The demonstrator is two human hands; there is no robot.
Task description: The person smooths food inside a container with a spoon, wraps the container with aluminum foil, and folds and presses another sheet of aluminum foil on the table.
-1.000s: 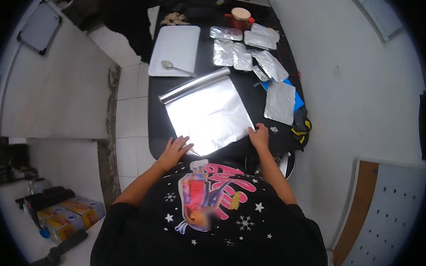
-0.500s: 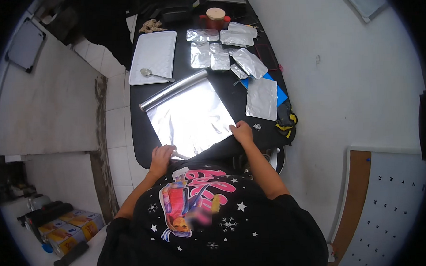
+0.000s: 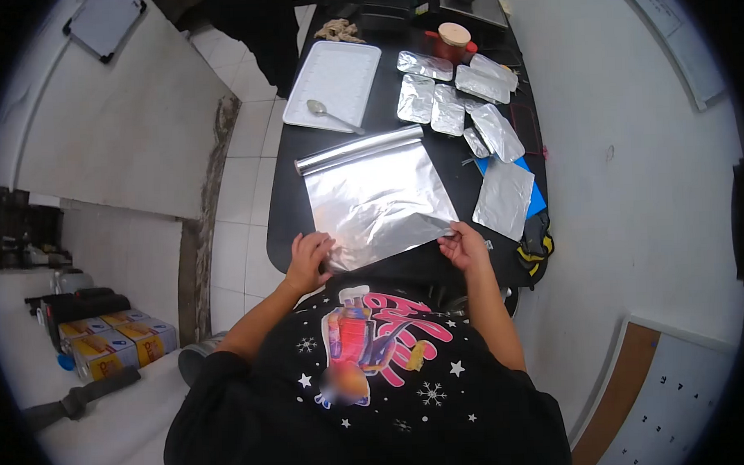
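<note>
A sheet of aluminium foil (image 3: pixel 379 195) lies unrolled towards me on the black table, shiny and slightly wrinkled. Its far end runs into the foil roll (image 3: pixel 359 151), which lies slantwise across the table. With fingers bent over the near left corner, my left hand (image 3: pixel 309 261) holds the foil's edge. My right hand (image 3: pixel 466 246) pinches the near right corner between thumb and fingers. Beyond the roll, a metal spoon (image 3: pixel 318 109) rests on a white tray (image 3: pixel 333 62).
Several foil-covered packs (image 3: pixel 447 108) lie at the back right. A flat foil-covered piece (image 3: pixel 504 199) partly covers something blue (image 3: pixel 537 200). Behind them stands a red pot with a beige lid (image 3: pixel 454 34). A wall borders the right side. A person in dark clothing (image 3: pixel 258 31) stands far left.
The camera view has turned, so the table appears further right and rotated. Both hands still hold the foil's near corners. My right hand's fingers show more, and the left corner appears flatter.
</note>
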